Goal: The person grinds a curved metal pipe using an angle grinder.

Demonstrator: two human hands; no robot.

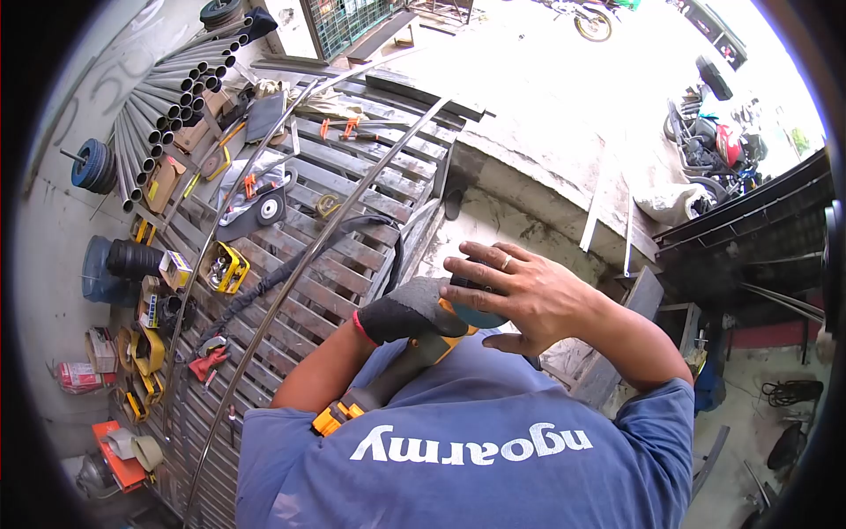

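My left hand (pixel 405 310), in a grey and black glove with a red cuff, grips a yellow and black cordless angle grinder (pixel 430 349) near its head. The grinder lies slantwise in front of my chest, its battery end (pixel 339 416) toward my left forearm. My right hand (pixel 529 295) is bare, with a ring on one finger. Its fingers reach over the grinder's blue-green disc (pixel 476 315), thumb on the near side. A dark round part shows under the fingertips. The exact contact with the disc is partly hidden.
A slatted metal bench (pixel 352 256) spans the left, with long bent metal bars (pixel 308 251) across it. Clamps (pixel 348 129), a yellow case (pixel 227 267) and other tools lie there. Steel pipes (pixel 163 115) are stacked behind. Motorcycles (pixel 714 141) stand at upper right.
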